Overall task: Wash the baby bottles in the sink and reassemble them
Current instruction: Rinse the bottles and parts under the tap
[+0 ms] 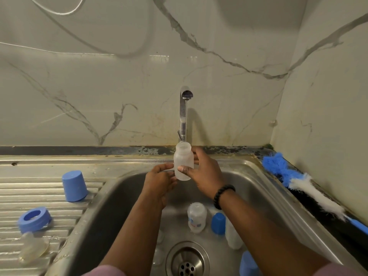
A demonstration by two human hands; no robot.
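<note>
A small translucent baby bottle without cap or teat stands upright under the tap, and a thin stream of water runs into its open mouth. My right hand grips its body from the right, thumb across the front. My left hand touches its lower left side with the fingertips. Down in the sink stands another open bottle with blue print, a blue cap and a white bottle partly hidden by my right forearm. A second blue cap sits at the sink's lower right.
On the ribbed drainboard at the left stand an upturned blue cap, a blue screw ring and a clear teat. A blue-and-white bottle brush lies along the right counter edge. The drain is below my arms.
</note>
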